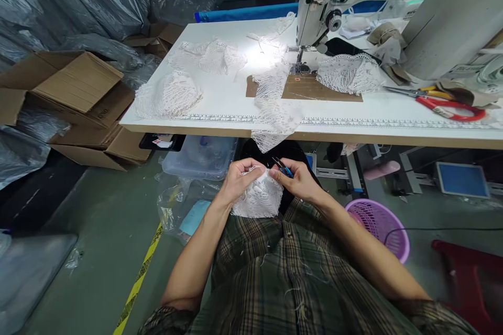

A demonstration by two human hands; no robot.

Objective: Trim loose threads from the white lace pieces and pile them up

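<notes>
Your left hand (244,180) and right hand (297,182), close together, pinch the gathered white lace fabric (259,200) above your lap; the right also grips blue-handled snips (288,171). Handling it seemingly calls for keeping the blades clear.

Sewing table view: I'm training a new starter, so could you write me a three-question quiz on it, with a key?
1. Which holds the blue snips?
A) the left hand
B) the right hand

2. True or false: both hands touch the held lace.

3. Fill in the missing word: a strip of lace hangs over the front ____ of the white table.

Key: 1 B; 2 true; 3 edge
</notes>
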